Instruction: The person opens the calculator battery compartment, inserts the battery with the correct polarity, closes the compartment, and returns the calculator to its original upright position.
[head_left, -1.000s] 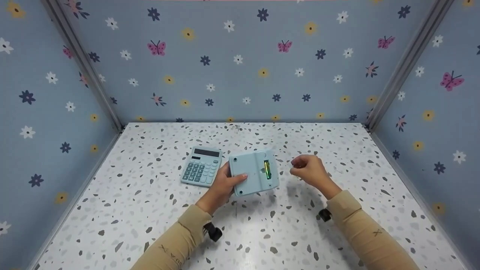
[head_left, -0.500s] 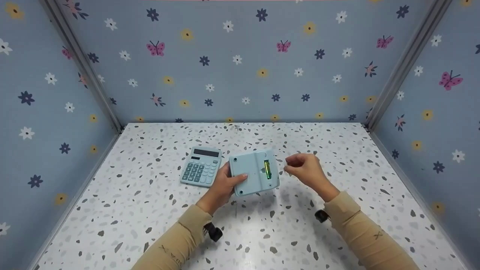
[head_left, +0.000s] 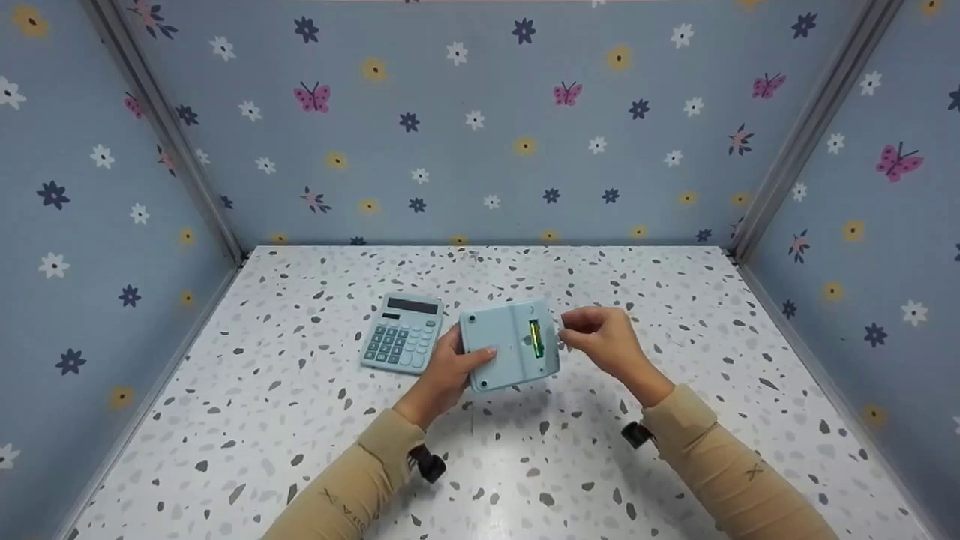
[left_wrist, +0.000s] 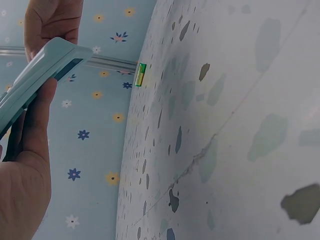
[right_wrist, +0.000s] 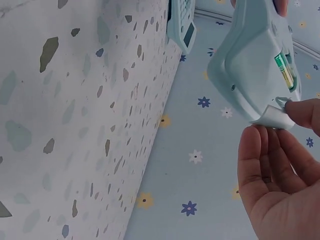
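Note:
In the head view a light blue calculator is held back side up by my left hand, thumb across its back and fingers under it. A green and yellow battery lies in the open slot in that back. My right hand is just right of the calculator. In the right wrist view its thumb and fingers pinch a small light blue battery cover close to the calculator's edge; whether they touch I cannot tell.
A second light blue calculator lies keys up on the speckled table, left of my left hand. The left wrist view shows a small green and yellow battery-like thing on the tabletop. Flower-patterned walls enclose the back and sides.
My right hand has moved left, up to the right edge of the held calculator. The left hand and both calculators have stayed almost still.

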